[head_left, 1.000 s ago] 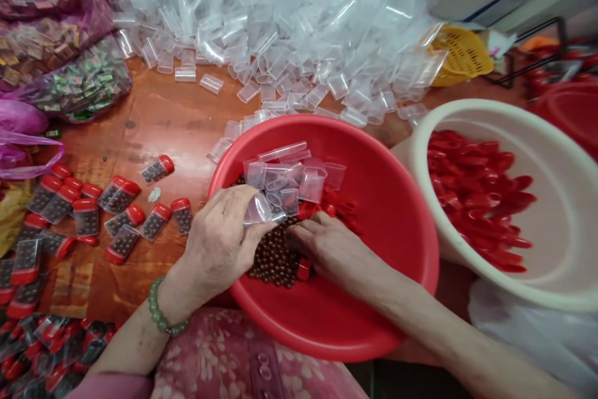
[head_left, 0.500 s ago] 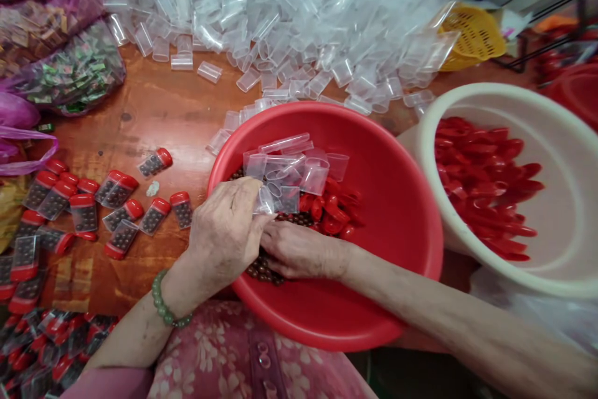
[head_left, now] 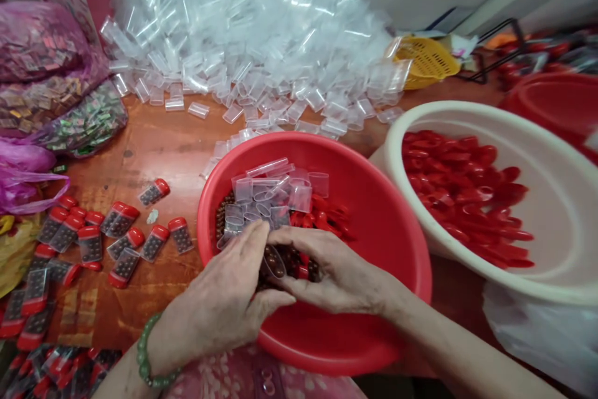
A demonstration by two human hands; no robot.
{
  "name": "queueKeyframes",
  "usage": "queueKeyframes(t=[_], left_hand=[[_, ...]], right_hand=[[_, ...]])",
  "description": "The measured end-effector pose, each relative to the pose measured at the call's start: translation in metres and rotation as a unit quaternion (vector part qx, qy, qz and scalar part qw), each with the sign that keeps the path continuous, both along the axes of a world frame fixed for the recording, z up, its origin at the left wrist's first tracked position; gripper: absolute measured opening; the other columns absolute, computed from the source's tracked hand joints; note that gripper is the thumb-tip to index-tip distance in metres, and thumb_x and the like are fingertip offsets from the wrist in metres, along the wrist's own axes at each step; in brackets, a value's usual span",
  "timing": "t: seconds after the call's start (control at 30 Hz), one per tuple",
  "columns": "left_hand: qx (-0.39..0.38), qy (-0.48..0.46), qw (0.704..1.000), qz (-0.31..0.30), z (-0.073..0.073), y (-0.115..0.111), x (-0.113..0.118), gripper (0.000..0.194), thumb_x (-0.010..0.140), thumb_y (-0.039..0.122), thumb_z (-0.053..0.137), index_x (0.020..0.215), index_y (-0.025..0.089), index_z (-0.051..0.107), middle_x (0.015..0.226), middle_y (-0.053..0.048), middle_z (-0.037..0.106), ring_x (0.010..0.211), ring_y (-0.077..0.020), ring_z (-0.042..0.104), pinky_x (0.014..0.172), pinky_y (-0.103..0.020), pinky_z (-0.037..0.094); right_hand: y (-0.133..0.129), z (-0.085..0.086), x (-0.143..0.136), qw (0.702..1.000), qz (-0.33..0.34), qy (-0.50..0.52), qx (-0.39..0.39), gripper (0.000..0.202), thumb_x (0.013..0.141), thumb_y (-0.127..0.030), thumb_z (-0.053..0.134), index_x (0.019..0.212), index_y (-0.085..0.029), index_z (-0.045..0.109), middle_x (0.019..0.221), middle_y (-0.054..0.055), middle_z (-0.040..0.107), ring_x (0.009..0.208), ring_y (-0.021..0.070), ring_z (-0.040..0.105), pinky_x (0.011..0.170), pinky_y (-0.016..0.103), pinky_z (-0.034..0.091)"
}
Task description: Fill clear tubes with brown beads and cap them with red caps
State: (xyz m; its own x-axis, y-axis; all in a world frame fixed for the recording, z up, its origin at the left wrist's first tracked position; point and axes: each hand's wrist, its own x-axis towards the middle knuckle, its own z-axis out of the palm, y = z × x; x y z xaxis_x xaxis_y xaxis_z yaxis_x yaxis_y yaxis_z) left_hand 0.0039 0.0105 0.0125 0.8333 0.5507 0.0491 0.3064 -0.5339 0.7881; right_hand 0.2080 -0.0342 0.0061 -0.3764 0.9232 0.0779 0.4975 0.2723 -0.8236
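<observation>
Over a red basin (head_left: 374, 212) mid-frame, the left hand (head_left: 224, 290) is gripping a clear tube (head_left: 275, 262). The right hand (head_left: 339, 271) is curling alongside, its hold unclear

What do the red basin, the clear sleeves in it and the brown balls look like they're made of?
Red basin: probably plastic, satin, with thick rounded rim.
Clear sleeves: likely thin, glossy plastic, transparent with bright edges.
Brown balls: glossy, showing highlights; material unclear.
</observation>
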Motion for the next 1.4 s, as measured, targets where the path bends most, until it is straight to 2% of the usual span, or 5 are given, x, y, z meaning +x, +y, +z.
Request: queueKeyframes(t=[0.4,0.7,1.0,1.2,1.4], left_hand=[[-0.353,-0.108,0.929,0.039,0.01,0.011,0.011,0.025,0.088,0.026,0.061,0.109,0.017,0.069,0.101,-0.005,0.073,0.092,-0.0185,0.067,0.086,-0.03,0.052],[-0.289,-0.072,0.954,0.042,0.006,0.009,0.012,0.019,0.091,0.029,0.056,0.102,0.016,0.065,0.092,-0.005,0.072,0.082,-0.0155,0.067,0.074,-0.026,0.053],[-0.266,-0.068,0.961,0.025,0.004,0.012,0.017,0.014,0.088,0.024,0.059,0.098,0.017,0.065,0.092,-0.003,0.071,0.083,-0.0142,0.064,0.077,-0.024,0.049],[-0.344,-0.106,0.929,0.084,-0.003,0.009,0.017,0.021,0.089,0.034,0.058,0.098,0.016,0.063,0.088,-0.003,0.067,0.08,-0.0139,0.06,0.074,-0.025,0.048],[-0.397,-0.141,0.9,0.117,-0.002,0.007,0.023,0.018,0.083,0.031,0.063,0.091,0.015,0.061,0.081,-0.001,0.063,0.07,-0.0108,0.055,0.065,-0.022,0.044]], right_hand=[[-0.007,0.024,0.021,0.998,-0.061,-0.007,-0.009,0.025,0.09,-0.031,0.059,0.111,-0.02,0.064,0.087,0.004,0.07,0.075,0.0148,0.064,0.07,0.025,0.051],[-0.032,-0.018,0.042,0.94,0.013,-0.305,-0.151,0.033,0.083,-0.002,0.041,0.095,-0.02,0.066,0.093,0.007,0.06,0.072,0.0147,0.059,0.065,0.025,0.044],[-0.032,-0.042,0.029,0.92,0.04,-0.364,-0.138,0.029,0.088,-0.005,0.041,0.081,-0.016,0.066,0.089,0.008,0.057,0.063,0.0136,0.054,0.057,0.025,0.038],[-0.023,-0.011,0.037,0.98,-0.083,-0.072,-0.165,0.021,0.092,-0.034,0.05,0.1,-0.021,0.065,0.082,0.003,0.063,0.07,0.0156,0.06,0.064,0.027,0.048],[-0.015,0.003,0.014,0.92,-0.2,0.261,-0.214,0.033,0.078,-0.049,0.069,0.089,-0.02,0.058,0.073,0.0,0.062,0.062,0.011,0.057,0.057,0.021,0.047]])
